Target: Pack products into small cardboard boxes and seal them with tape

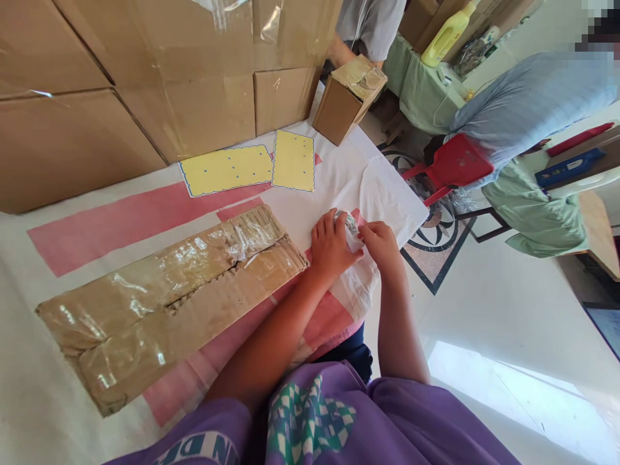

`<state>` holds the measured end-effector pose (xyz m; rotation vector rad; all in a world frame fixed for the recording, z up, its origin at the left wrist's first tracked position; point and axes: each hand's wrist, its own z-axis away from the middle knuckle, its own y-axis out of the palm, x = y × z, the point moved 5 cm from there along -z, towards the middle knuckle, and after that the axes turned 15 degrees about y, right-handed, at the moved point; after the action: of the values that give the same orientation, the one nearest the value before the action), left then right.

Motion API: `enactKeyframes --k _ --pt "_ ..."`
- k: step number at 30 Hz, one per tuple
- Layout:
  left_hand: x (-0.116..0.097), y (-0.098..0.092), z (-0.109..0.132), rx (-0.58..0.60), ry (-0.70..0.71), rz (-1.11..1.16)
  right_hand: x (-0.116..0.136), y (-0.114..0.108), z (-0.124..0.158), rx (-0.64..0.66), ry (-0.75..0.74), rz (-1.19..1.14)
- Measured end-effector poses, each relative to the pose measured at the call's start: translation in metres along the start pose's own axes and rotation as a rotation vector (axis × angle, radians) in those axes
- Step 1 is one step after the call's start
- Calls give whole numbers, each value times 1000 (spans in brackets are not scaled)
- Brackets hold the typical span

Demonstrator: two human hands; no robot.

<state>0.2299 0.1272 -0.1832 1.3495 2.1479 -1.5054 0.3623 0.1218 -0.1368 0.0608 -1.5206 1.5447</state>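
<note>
Both my hands meet over a white cloth [387, 197] spread at the table's right edge. My left hand [330, 245] is closed round a small roll of clear tape [351, 230]. My right hand [382, 244] pinches at the same roll from the right. A flattened cardboard piece covered in shiny tape [169, 297] lies just left of my left forearm. Two yellow cards with blue wavy edges [227, 169] [293, 161] lie further back on the table.
Large stacked cardboard boxes [159, 71] wall off the back of the table. A small open box [349, 97] stands at the back right. Beyond the edge sit two people, a red plastic chair [453, 165] and a yellow bottle [448, 32]. The tablecloth [121, 219] is pink and white.
</note>
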Motion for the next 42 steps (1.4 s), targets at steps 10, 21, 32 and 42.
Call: enactKeyframes --k 10,21,32,42 --pt "1 2 0 -37 24 -27 -3 -1 1 -28 -88 -82" --pt "0 1 0 -22 17 -13 -11 2 2 -7 -55 -232" --pt "0 0 -1 -15 -1 1 -9 0 2 13 17 -352" --pt "0 1 0 -27 9 4 -16 -1 5 23 53 -370"
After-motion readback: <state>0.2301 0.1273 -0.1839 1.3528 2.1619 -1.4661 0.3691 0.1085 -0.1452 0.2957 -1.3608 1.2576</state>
